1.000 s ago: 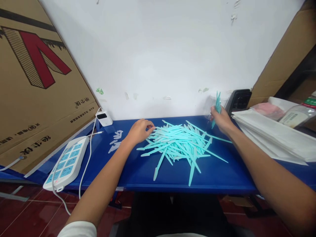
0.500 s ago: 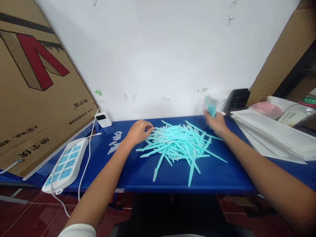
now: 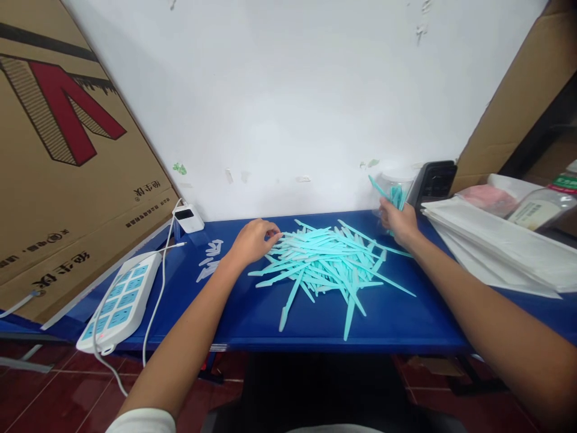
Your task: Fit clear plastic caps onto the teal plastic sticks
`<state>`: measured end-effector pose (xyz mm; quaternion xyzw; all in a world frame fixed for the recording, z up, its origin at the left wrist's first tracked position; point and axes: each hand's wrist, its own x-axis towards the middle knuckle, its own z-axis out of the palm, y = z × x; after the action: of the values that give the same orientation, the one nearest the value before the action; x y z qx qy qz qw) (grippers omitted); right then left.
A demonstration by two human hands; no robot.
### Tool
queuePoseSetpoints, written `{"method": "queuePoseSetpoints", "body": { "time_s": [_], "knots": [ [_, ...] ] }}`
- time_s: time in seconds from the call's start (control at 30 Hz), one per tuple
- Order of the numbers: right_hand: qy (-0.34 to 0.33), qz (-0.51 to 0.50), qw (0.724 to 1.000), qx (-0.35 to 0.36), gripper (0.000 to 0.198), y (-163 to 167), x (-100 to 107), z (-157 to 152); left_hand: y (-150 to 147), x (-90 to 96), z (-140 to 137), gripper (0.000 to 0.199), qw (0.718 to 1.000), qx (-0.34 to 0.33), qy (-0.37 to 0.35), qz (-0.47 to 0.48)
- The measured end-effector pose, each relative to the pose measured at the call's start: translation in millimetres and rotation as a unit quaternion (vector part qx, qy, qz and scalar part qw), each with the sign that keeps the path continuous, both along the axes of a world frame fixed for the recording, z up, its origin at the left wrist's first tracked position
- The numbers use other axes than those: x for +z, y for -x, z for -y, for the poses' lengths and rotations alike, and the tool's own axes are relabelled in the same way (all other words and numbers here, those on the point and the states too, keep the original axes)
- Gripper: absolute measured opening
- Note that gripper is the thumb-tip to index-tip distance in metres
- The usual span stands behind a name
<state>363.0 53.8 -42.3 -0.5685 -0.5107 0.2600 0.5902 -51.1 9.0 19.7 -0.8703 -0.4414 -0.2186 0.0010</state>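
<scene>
A loose pile of turquoise eyebrow razors (image 3: 324,258) lies on the blue table, handles pointing every way. At the pile's left edge, my left hand (image 3: 256,240) has thumb and forefinger pinched at the end of one razor. My right hand (image 3: 401,222) is closed around a bunch of the same razors (image 3: 396,196), beyond the pile's right side. One razor in that bunch sticks out to the upper left. Right behind this hand stands a clear plastic cup (image 3: 400,174); whether the razor tips are inside it or in front of it, I cannot tell.
A white power strip (image 3: 121,300) with cables and a small white device (image 3: 188,219) sit on the left. On the right are a black object (image 3: 437,183), white paper packets (image 3: 496,246) and a plastic bottle (image 3: 541,207). A cardboard box (image 3: 90,180) borders the left.
My right hand has moved slightly right with its bunch of razors, now overlapping the clear cup. My left hand and the pile look nearly the same.
</scene>
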Motion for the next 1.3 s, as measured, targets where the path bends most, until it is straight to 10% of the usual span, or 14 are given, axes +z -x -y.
{"method": "queuePoseSetpoints", "body": {
  "time_s": [0.27,0.47,0.83,1.07,1.3],
  "knots": [
    [-0.017,-0.097,0.984,0.147,0.043,13.4,29.4,19.7,12.1,3.9,-7.3,0.027,1.000,0.029,-0.008,0.005],
    [0.018,0.028,0.988,0.153,0.052,21.6,37.4,27.6,69.0,22.3,-19.6,0.023,0.981,0.192,-0.026,-0.032],
    [0.005,0.190,0.977,0.093,0.067,36.5,41.5,34.0,168.7,23.2,-27.7,0.051,0.925,0.303,0.227,-0.029],
    [0.008,0.185,0.977,0.103,0.063,39.3,38.0,32.3,143.7,-17.7,16.9,0.086,0.972,0.227,0.056,-0.026],
    [0.014,0.190,0.976,0.103,0.062,39.9,37.3,29.2,153.9,-62.7,19.5,0.099,0.954,0.256,0.136,-0.076]
  ]
}}
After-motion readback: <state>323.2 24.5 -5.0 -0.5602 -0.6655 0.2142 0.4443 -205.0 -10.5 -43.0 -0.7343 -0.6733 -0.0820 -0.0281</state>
